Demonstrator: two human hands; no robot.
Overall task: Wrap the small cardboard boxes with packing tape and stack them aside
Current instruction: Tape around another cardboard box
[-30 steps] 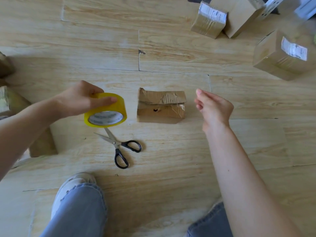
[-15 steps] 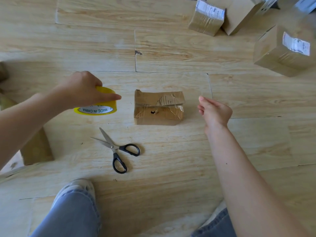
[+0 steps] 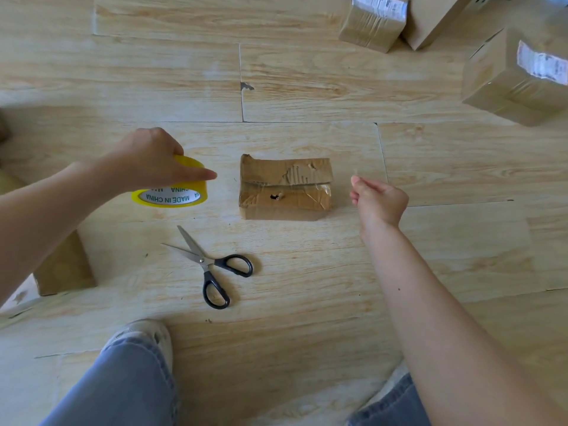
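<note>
A small worn cardboard box point(image 3: 285, 189) with torn old tape and a hole in its front lies on the wooden floor in the middle. My left hand point(image 3: 147, 161) grips a yellow roll of packing tape point(image 3: 170, 193) from above, just left of the box and low over the floor. My right hand point(image 3: 379, 201) hovers just right of the box with its fingertips pinched together on what looks like the faint, clear free end of the tape. The strip itself is barely visible across the box.
Black-handled scissors point(image 3: 212, 265) lie open on the floor in front of the box. Taped boxes with labels sit at the far right point(image 3: 516, 78) and top right point(image 3: 372, 23). Another cardboard box point(image 3: 64, 269) lies at the left under my forearm. My knees and a shoe point(image 3: 147, 336) are at the bottom.
My left hand turned the tape roll flat and lowered it towards the floor beside the box. My right hand dropped slightly and curled its fingers tighter.
</note>
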